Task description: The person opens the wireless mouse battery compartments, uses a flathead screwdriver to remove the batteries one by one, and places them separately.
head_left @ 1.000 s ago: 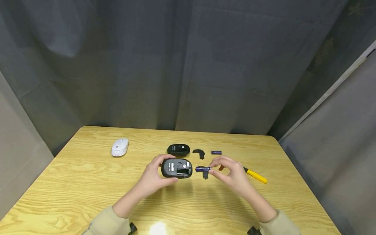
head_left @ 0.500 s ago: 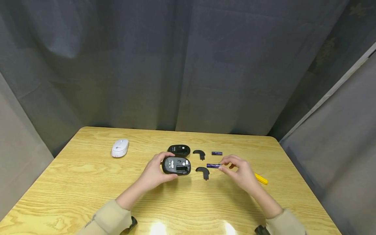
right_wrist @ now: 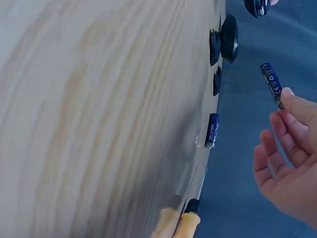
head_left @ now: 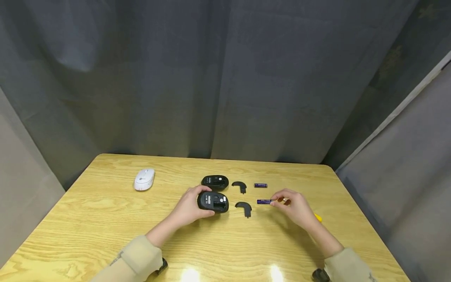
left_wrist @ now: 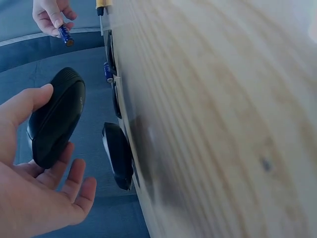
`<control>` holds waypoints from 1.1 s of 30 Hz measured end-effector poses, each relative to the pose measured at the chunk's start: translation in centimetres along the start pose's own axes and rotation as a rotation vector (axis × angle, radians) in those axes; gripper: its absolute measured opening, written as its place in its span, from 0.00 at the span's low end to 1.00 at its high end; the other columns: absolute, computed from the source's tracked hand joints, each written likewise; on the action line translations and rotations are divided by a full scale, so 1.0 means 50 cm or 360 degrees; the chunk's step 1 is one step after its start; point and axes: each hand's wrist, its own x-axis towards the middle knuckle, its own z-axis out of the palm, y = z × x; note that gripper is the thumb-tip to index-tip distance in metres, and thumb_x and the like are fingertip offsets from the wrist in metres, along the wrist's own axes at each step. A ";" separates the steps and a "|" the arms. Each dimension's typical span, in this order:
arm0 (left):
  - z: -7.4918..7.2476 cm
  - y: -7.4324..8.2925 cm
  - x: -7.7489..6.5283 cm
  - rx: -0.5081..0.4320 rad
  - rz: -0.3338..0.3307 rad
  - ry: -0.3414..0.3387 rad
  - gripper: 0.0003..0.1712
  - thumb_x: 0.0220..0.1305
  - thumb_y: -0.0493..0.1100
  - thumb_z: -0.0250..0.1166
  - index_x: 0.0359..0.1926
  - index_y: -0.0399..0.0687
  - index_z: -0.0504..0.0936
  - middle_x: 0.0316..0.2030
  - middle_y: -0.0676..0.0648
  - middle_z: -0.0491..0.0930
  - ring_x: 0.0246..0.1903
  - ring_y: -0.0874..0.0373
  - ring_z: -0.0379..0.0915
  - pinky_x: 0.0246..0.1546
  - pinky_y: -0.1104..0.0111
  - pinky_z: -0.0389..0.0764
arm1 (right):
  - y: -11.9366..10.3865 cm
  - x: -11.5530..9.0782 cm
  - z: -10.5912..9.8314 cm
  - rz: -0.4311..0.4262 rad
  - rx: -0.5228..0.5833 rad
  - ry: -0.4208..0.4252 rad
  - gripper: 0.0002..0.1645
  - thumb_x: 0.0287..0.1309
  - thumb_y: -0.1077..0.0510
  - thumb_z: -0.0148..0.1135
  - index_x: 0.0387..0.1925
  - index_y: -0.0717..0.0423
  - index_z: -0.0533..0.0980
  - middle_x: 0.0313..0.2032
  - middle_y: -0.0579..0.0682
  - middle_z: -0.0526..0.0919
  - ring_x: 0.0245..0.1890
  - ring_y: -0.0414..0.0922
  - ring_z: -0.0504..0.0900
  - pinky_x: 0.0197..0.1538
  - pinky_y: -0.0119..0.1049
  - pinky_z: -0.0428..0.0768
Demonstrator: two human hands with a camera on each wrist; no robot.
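from my remote station i log the left hand point(head_left: 188, 209) gripping a black mouse point(head_left: 213, 201) between thumb and fingers, underside facing up, lifted off the surface point(head_left: 225, 250). right hand point(head_left: 294, 208) pinches a battery point(head_left: 263, 202) by one end, also raised. the hands are apart from each other. between them i note a black cover point(head_left: 247, 210); beyond it, a second cover point(head_left: 242, 187). a second mouse point(head_left: 215, 181) lies just beyond the left hand; a second battery point(head_left: 260, 185), beyond the right. white mouse point(head_left: 144, 179): well left of the left hand. yellow handle point(head_left: 318, 217): mostly hidden behind the right arm.
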 end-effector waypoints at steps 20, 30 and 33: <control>0.022 -0.023 0.032 0.0108 -0.0090 -0.0165 0.34 0.35 0.49 0.75 0.47 0.53 0.72 0.46 0.47 0.74 0.47 0.51 0.68 0.49 0.57 0.69 | 0.050 0.014 0.032 0.0138 -0.0115 -0.0199 0.06 0.47 0.55 0.65 0.30 0.50 0.79 0.30 0.43 0.80 0.28 0.39 0.75 0.26 0.28 0.73; 0.019 -0.033 0.042 0.0163 -0.0086 -0.0260 0.35 0.33 0.48 0.76 0.46 0.50 0.73 0.42 0.47 0.76 0.44 0.53 0.68 0.46 0.60 0.70 | 0.049 0.026 0.034 0.0196 -0.0143 -0.0355 0.05 0.46 0.59 0.66 0.29 0.52 0.80 0.30 0.45 0.80 0.26 0.38 0.74 0.26 0.28 0.72; 0.020 -0.035 0.043 0.0170 -0.0091 -0.0302 0.35 0.33 0.48 0.76 0.46 0.49 0.73 0.41 0.48 0.76 0.43 0.53 0.68 0.46 0.61 0.70 | 0.052 0.027 0.038 0.0215 -0.0150 -0.0416 0.05 0.45 0.59 0.66 0.28 0.52 0.79 0.30 0.45 0.80 0.26 0.37 0.74 0.27 0.29 0.72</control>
